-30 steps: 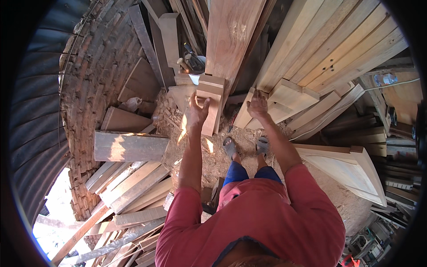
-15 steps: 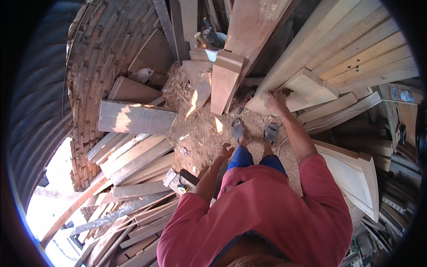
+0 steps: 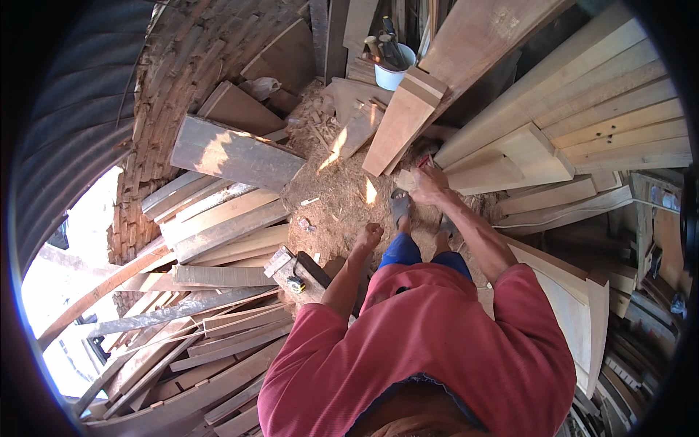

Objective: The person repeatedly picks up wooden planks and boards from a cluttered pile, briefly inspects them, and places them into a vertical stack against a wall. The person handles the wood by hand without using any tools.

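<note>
My right hand (image 3: pixel 432 185) is closed beside the near tip of the pale wooden panel (image 3: pixel 502 162). A red-handled tool (image 3: pixel 425 162) shows at its fingertips; most of it is hidden, so its exact kind cannot be made out. My left hand (image 3: pixel 370 237) hangs over the sawdust-covered floor in front of my left thigh, its fingers curled in and nothing seen in them. Just left of the right hand, a short reddish board (image 3: pixel 403 130) leans with its lower end near the floor.
A white bucket (image 3: pixel 391 77) of tools stands at the back. Stacked planks (image 3: pixel 226 233) and a dark board (image 3: pixel 233 155) lie left. A tape measure (image 3: pixel 295 285) rests on a wooden block near my left forearm. A pale wooden piece (image 3: pixel 561 291) stands right.
My right hand has moved left and down from the panel's surface to the red-handled tool. My left hand's fingers have curled in. The view has shifted slightly.
</note>
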Demonstrator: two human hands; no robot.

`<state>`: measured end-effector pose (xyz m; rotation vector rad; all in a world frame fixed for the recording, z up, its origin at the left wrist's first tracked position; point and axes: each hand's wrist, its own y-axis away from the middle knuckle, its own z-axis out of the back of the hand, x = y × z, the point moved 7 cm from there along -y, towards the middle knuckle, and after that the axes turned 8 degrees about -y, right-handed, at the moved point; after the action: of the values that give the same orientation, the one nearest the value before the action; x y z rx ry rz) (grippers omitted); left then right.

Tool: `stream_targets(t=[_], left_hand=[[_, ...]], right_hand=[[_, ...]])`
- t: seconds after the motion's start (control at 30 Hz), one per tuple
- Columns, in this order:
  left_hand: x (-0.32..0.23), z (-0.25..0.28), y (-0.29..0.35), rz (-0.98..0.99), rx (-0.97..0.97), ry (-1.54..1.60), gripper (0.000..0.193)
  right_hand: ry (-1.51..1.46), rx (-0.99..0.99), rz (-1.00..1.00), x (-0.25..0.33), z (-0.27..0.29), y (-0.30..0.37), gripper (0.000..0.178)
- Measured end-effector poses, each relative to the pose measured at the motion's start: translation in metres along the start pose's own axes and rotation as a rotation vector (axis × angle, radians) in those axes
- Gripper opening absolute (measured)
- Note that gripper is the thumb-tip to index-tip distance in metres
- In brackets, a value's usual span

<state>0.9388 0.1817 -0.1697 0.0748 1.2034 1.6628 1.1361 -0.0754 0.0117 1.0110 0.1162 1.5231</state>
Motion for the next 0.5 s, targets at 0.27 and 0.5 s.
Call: stream_targets(t=[0.27,0.5], left_hand=[[0.04,0.013,0.016,0.059,0.025,0.047,0.06],[0.052,0.032,0.015,0.101,-0.065,0.103,0.06]], right_hand=[[0.029,0.013,0.099,0.08,-0.014,-0.038,0.033],[0.093,-0.418,0.07,0.096,-0.011,-0.071,0.047]])
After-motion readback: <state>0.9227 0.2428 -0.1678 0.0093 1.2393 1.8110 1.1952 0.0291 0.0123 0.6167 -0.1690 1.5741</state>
